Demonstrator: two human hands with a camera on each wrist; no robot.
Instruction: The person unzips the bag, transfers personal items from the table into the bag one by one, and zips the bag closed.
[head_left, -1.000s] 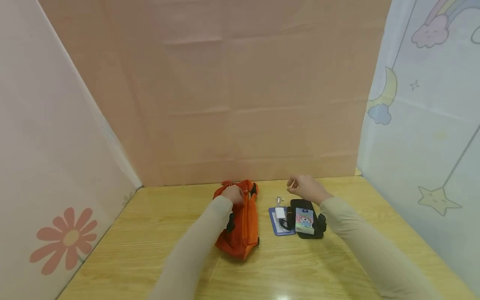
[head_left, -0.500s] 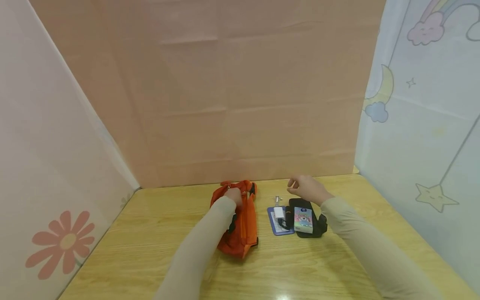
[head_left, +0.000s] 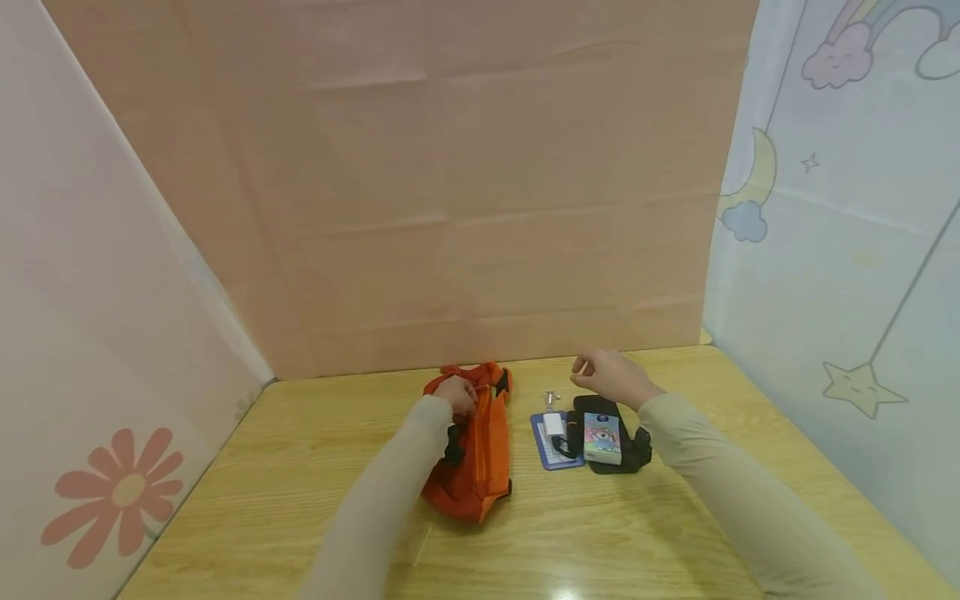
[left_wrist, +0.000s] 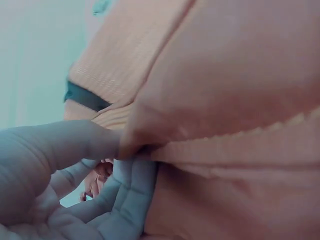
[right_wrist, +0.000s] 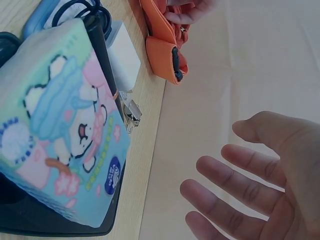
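Observation:
An orange waist bag with black buckles lies lengthwise on the table, its zip facing up. My left hand is at its far end. In the left wrist view, the thumb and fingers pinch the fabric beside the zip; the fingertips are partly hidden by the cloth. To the right, my right hand hovers with fingers relaxed and nothing held. Near it, a printed tissue pack rests on a flat black item. Left of that are a blue-edged card holder and a white charger block.
A black cable and a slim dark stick-like item lie between charger and tissue pack. A metal clip sits behind them. Everything is on a wooden table, with a beige sheet hanging at its back edge.
My left hand has shifted a little to the left along the bag's top, after a small move right. The right hand hovers in nearly the same place. The head view has turned slightly.

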